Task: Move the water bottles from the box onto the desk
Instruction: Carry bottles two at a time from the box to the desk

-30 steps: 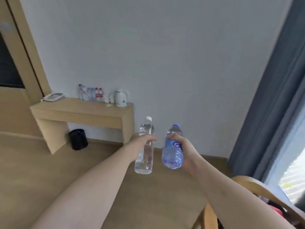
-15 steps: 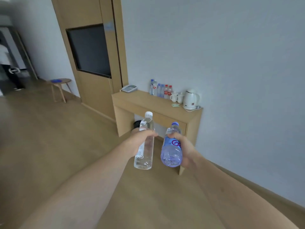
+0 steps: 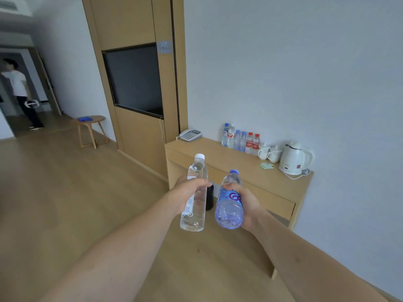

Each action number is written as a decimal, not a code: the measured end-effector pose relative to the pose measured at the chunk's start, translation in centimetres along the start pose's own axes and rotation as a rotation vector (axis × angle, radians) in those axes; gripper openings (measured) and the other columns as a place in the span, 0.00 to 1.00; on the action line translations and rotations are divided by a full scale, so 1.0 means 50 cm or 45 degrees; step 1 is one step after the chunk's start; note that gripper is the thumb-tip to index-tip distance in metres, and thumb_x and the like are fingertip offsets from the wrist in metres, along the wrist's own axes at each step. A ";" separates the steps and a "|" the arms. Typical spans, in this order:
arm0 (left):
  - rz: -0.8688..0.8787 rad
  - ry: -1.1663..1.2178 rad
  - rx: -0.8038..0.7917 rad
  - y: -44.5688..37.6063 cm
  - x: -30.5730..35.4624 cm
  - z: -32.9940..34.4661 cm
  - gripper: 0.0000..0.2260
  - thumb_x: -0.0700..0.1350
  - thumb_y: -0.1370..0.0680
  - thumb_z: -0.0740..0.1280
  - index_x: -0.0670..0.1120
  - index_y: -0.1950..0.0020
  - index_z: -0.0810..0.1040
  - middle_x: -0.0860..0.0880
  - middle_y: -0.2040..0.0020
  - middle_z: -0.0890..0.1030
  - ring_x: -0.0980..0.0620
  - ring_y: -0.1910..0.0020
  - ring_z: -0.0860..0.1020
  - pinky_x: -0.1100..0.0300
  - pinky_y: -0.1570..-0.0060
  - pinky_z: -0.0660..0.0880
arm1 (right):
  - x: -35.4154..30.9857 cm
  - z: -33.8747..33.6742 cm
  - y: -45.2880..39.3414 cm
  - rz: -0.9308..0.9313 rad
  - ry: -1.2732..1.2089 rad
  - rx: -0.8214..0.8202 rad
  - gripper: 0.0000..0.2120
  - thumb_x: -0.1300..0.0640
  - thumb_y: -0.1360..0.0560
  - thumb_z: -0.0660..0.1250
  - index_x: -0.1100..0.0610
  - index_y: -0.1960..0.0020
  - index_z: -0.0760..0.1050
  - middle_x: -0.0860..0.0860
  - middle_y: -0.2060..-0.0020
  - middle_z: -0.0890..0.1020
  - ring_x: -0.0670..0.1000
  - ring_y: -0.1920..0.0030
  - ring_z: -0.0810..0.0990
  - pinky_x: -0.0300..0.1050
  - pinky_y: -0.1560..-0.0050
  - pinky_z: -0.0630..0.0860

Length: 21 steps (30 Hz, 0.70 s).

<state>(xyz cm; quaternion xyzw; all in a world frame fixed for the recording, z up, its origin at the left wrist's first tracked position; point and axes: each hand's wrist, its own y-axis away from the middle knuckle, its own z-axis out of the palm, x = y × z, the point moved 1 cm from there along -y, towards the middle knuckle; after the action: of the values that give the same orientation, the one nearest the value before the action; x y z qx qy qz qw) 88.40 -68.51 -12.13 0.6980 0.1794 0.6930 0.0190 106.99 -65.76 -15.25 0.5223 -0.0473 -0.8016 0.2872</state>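
Your left hand (image 3: 188, 194) grips a clear bottle (image 3: 194, 194); your right hand (image 3: 245, 203) grips a blue bottle (image 3: 229, 205). Both held side by side before the desk (image 3: 218, 155), which carries six bottles (image 3: 241, 140).

Soft, even daylight; faint shadows under the surface (image 3: 239, 162). Wide-angle lens bends the wall (image 3: 305, 73) and floor (image 3: 65, 192) at the edges. Far left corner blurred; centre sharp.

Clear bottle (image 3: 194, 197) with white cap; blue-tinted bottle (image 3: 229, 205) with blue cap and purple logo. On the tan wood desk (image 3: 237, 168): red-capped and blue-capped bottles (image 3: 241, 141), white mugs (image 3: 270, 152), white kettle (image 3: 294, 158), grey phone (image 3: 190, 134), green notes (image 3: 266, 165).
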 end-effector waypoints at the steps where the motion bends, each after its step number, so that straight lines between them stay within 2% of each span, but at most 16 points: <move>1: -0.002 0.004 -0.004 -0.028 0.003 -0.018 0.14 0.45 0.32 0.79 0.45 0.49 0.82 0.50 0.69 0.84 0.50 0.72 0.83 0.59 0.70 0.78 | -0.005 0.015 -0.032 0.007 0.001 -0.016 0.16 0.54 0.26 0.73 0.62 0.46 0.75 0.58 0.65 0.81 0.57 0.68 0.81 0.49 0.64 0.82; 7: -0.053 0.060 0.052 -0.190 0.008 -0.106 0.14 0.44 0.31 0.79 0.46 0.48 0.81 0.53 0.71 0.83 0.52 0.72 0.83 0.59 0.72 0.78 | -0.018 0.078 -0.225 0.073 0.030 -0.082 0.15 0.52 0.28 0.74 0.62 0.50 0.77 0.58 0.64 0.81 0.57 0.67 0.81 0.49 0.61 0.81; 11: -0.046 0.028 0.085 -0.303 0.020 -0.162 0.13 0.43 0.32 0.79 0.46 0.49 0.81 0.51 0.68 0.83 0.50 0.70 0.83 0.58 0.70 0.79 | -0.036 0.113 -0.370 0.096 0.040 -0.141 0.14 0.53 0.28 0.75 0.61 0.52 0.76 0.58 0.64 0.80 0.56 0.66 0.80 0.51 0.57 0.78; 14: -0.014 0.018 0.155 -0.402 0.054 -0.205 0.15 0.43 0.32 0.78 0.46 0.48 0.81 0.51 0.67 0.83 0.50 0.67 0.83 0.58 0.68 0.78 | -0.070 0.150 -0.488 0.105 0.036 -0.199 0.14 0.53 0.28 0.74 0.61 0.51 0.75 0.57 0.65 0.79 0.56 0.67 0.79 0.49 0.60 0.79; 17: 0.007 0.012 0.215 -0.517 0.102 -0.243 0.15 0.45 0.32 0.79 0.46 0.48 0.81 0.49 0.62 0.83 0.47 0.59 0.82 0.55 0.61 0.79 | -0.121 0.190 -0.609 0.100 0.057 -0.227 0.15 0.54 0.27 0.74 0.61 0.48 0.74 0.58 0.64 0.79 0.56 0.67 0.79 0.48 0.63 0.80; 21: -0.001 0.046 0.267 -0.679 0.177 -0.277 0.17 0.44 0.32 0.79 0.45 0.47 0.81 0.48 0.61 0.82 0.46 0.60 0.82 0.52 0.58 0.80 | -0.215 0.235 -0.771 0.129 0.043 -0.271 0.17 0.54 0.27 0.74 0.62 0.45 0.74 0.59 0.64 0.79 0.56 0.67 0.80 0.47 0.65 0.82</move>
<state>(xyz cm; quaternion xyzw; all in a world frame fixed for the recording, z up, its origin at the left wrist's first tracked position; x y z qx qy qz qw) 67.06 -37.39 -12.44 0.6836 0.2515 0.6828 -0.0571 84.11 -30.89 -15.75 0.4992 0.0167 -0.7776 0.3820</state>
